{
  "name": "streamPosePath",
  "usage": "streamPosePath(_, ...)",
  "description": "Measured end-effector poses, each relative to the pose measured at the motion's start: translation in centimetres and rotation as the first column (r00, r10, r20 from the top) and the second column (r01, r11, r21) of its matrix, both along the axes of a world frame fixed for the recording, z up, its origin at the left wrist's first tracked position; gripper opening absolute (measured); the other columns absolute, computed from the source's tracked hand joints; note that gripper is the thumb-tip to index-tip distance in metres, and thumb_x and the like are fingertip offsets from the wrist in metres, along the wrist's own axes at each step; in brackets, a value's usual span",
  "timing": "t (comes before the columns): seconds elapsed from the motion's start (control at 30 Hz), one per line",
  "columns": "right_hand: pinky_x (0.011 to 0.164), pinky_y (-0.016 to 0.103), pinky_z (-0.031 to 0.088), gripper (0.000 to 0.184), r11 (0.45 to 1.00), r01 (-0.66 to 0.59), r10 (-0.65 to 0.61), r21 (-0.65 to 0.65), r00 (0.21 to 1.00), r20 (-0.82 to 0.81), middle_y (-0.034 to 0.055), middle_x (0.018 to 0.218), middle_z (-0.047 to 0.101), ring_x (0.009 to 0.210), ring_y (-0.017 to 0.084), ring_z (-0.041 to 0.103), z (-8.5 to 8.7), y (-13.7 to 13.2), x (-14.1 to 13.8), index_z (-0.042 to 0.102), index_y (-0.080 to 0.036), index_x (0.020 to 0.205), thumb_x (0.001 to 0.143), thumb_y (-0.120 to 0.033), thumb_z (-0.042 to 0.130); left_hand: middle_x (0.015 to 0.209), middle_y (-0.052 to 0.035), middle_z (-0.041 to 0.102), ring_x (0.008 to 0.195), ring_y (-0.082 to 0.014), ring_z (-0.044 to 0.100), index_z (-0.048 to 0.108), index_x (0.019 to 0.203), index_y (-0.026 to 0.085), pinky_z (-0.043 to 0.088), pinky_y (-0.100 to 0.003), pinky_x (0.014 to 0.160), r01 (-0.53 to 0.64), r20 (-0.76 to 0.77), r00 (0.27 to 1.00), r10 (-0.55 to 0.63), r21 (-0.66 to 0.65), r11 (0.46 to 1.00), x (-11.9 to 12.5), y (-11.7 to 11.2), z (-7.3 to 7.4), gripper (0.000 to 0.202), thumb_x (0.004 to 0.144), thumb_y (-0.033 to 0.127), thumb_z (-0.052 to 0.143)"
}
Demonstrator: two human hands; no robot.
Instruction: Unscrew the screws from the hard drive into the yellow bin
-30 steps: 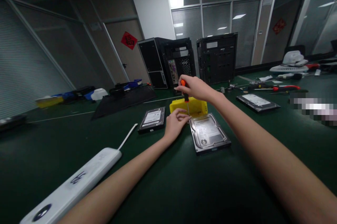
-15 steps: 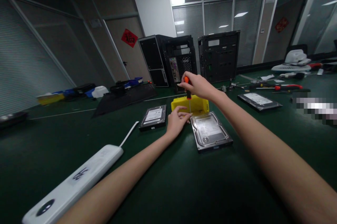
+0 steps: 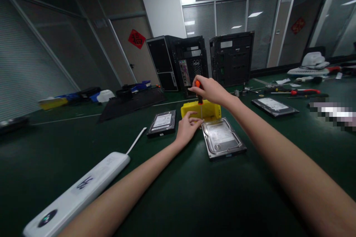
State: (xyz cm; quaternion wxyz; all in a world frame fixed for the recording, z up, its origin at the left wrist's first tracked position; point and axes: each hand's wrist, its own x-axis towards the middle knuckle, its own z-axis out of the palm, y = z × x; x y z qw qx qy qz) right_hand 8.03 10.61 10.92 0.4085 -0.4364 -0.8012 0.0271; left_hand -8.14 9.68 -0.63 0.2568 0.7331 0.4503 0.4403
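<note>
My right hand [image 3: 209, 89] grips a screwdriver [image 3: 198, 86] by its orange and black handle, with the shaft pointing straight down. Its tip meets the far left corner of a silver hard drive [image 3: 221, 137] lying flat on the green table. At that same corner my left hand [image 3: 187, 127] holds the drive's edge with bent fingers, close beside the tip; part of the fingertips is hidden. Right behind both hands stands a yellow plastic box [image 3: 213, 110]. A second hard drive [image 3: 162, 122] lies to the left of my left hand.
A white power strip [image 3: 80, 188] lies front left. Another hard drive [image 3: 274, 106] is on the right, near red-handled pliers [image 3: 308, 92]. Computer cases [image 3: 162, 62] and a black case panel [image 3: 232, 59] stand at the back. A black mat [image 3: 130, 104] lies back left.
Both hands hold nearly the same place. The screwdriver stays upright at the drive's corner; only a very slight shift of the view shows.
</note>
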Motion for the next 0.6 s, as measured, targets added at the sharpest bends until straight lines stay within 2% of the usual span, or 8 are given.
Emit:
streamPosePath(0.2,0.064,0.027,0.040,0.025,0.999,0.037,-0.037,0.012,0.999,0.004,0.0061,0.077,0.061,0.065,0.016,0.056,0.16,-0.07,0.31,0.054,-0.019,0.090,0.082,-0.043,0.049,0.087,-0.0095,0.072,0.072,-0.0196,0.067,0.054,0.105,0.016,0.050,-0.033,0.073,0.061,0.011,0.998,-0.060,-0.071,0.996,-0.14,0.29,-0.12,0.040,0.074,0.037,0.065)
streamPosePath(0.33,0.064,0.028,0.041,0.026,0.999,0.041,-0.042,0.015,0.999,0.016,0.0061,0.077,0.061,0.065,0.016,0.056,0.23,-0.18,0.29,0.054,-0.019,0.090,0.082,-0.043,0.049,0.088,-0.0093,0.072,0.082,-0.0206,0.067,0.054,0.107,0.016,0.048,-0.033,0.079,0.066,0.030,0.997,-0.064,-0.060,0.996,-0.15,0.56,-0.13,0.043,0.071,0.035,0.068)
streamPosePath(0.5,0.064,0.028,0.041,0.026,0.999,0.043,-0.043,0.006,0.999,0.025,0.0067,0.078,0.062,0.066,0.016,0.057,0.15,-0.25,0.26,0.054,-0.019,0.090,0.082,-0.043,0.049,0.089,-0.0098,0.071,0.064,-0.0169,0.066,0.049,0.114,0.016,0.050,-0.030,0.067,0.099,0.043,0.994,-0.096,-0.071,0.993,-0.15,0.90,-0.49,0.048,0.074,0.035,0.066)
streamPosePath(0.6,0.064,0.028,0.041,0.025,0.999,0.051,-0.051,0.003,0.998,0.020,0.0066,0.078,0.062,0.065,0.016,0.057,0.12,-0.29,0.25,0.054,-0.019,0.091,0.083,-0.043,0.049,0.087,-0.0090,0.071,0.060,-0.0153,0.064,0.049,0.113,0.016,0.050,-0.028,0.064,0.088,0.040,0.995,-0.087,-0.047,0.995,-0.24,0.96,-0.68,0.047,0.074,0.035,0.066)
